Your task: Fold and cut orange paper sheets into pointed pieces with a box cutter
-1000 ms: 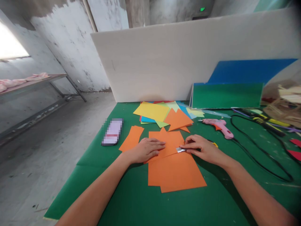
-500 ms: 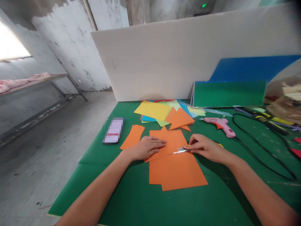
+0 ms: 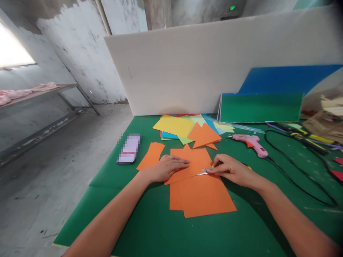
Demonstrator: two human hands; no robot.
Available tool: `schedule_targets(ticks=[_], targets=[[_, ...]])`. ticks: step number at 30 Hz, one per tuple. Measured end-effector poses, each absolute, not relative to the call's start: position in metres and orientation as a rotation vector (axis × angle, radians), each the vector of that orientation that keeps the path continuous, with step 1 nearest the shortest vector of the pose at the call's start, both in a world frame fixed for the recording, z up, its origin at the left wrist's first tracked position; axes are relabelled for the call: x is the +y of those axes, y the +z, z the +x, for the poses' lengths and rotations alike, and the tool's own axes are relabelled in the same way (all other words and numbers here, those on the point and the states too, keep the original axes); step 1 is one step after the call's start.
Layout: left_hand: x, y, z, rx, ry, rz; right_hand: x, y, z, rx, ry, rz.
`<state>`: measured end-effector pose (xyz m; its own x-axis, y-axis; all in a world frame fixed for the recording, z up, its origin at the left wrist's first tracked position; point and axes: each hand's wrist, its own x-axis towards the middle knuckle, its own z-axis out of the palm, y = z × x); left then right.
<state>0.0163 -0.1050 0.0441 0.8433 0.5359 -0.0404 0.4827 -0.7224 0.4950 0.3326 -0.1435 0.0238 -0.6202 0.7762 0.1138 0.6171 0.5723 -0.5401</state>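
– what's nearest?
– a stretch of green tabletop [image 3: 150,228], then the lower orange sheets [image 3: 206,200], near edges uneven.
– the hands?
– the right hand [image 3: 229,168] is clamped on a cutter [image 3: 203,172], blade by the near edge of the upper orange sheet [image 3: 197,157]; the left hand [image 3: 169,167] lies flattened on that sheet.
– room beside?
– green shows between the phone [image 3: 129,149] and orange strips [image 3: 150,156], and around the glue gun [image 3: 253,143].
– farther?
– coloured papers [image 3: 173,125], near the white board's [image 3: 174,71] lower edge.

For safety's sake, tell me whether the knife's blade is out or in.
Out: bare metal of the knife blade shows beyond the right hand, over the orange paper.
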Motion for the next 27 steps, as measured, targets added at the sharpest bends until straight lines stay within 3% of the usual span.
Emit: schedule_targets(ticks=[27], targets=[[-0.107, 0.047, 0.017, 0.769, 0.124, 2.521, -0.145, 0.026, 0.322, -2.533, 0.665, -1.064]])
